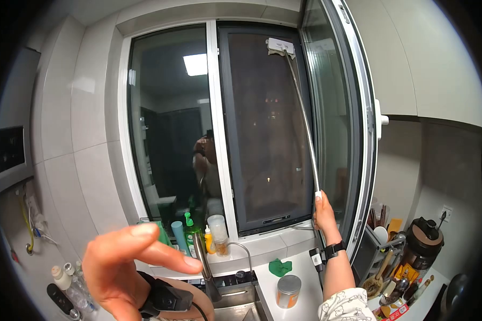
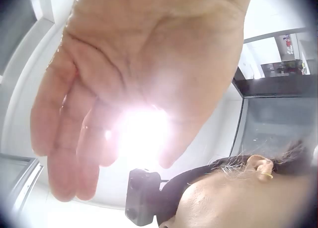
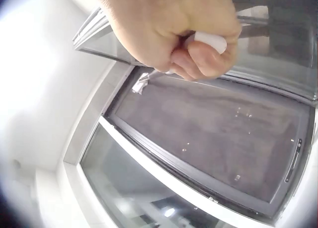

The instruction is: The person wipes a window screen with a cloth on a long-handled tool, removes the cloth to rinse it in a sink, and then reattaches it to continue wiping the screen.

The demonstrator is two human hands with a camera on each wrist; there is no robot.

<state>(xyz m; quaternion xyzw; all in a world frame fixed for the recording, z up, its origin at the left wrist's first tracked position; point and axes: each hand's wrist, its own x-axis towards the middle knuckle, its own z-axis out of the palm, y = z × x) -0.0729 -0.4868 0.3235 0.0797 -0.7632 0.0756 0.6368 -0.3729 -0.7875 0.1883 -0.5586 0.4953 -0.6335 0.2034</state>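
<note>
The right hand (image 1: 325, 215) grips the white lower end of a long metal pole (image 1: 306, 117). At the pole's top, a white flat head with a cloth (image 1: 280, 47) lies against the upper right of the dark window screen (image 1: 262, 134). From the right wrist view, the fingers of the right hand (image 3: 174, 29) curl round the white handle (image 3: 210, 41), and the cloth head (image 3: 140, 83) shows at the screen's far end. Raised in front of the head camera, the left hand (image 1: 128, 262) holds nothing; its palm (image 2: 149, 54) and loosely bent fingers fill much of the left wrist view.
An opened glass sash (image 1: 334, 107) stands right of the screen. Bottles (image 1: 189, 232) line the sill above the sink (image 1: 241, 299). A can (image 1: 288, 291) and a green cloth (image 1: 280, 267) lie on the counter. Utensils and a dark cooker (image 1: 424, 243) are at right.
</note>
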